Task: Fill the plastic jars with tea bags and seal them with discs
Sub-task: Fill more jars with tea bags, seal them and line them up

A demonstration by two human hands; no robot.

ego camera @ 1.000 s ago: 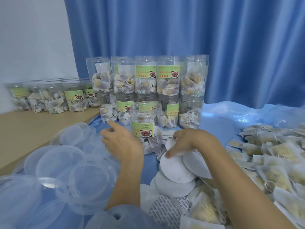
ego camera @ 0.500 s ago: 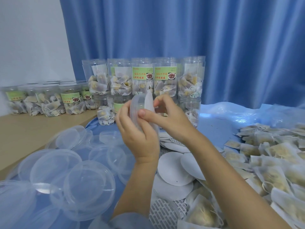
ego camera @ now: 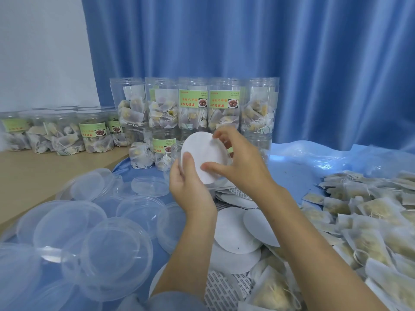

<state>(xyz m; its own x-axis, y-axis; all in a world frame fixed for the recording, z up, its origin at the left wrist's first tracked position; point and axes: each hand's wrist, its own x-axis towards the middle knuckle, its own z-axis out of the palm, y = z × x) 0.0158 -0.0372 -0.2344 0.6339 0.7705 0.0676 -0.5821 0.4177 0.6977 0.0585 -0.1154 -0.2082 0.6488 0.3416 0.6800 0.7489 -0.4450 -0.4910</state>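
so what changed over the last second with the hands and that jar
The left hand lifted the jar off the table and holds it tilted toward the camera. The right hand picked a white disc from the pile and now presses it against the jar's mouth. The stacked jars, clear lids and loose tea bags stayed put.

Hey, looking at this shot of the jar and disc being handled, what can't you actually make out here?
Head view only:
- Jar in the left hand: mostly hidden behind the white disc, so its fill level is unknown.
- Whether the disc is seated on the rim: the right hand covers that edge.
- Label text on the stacked jars: too small.
- Clear lids: cut off at the left edge.
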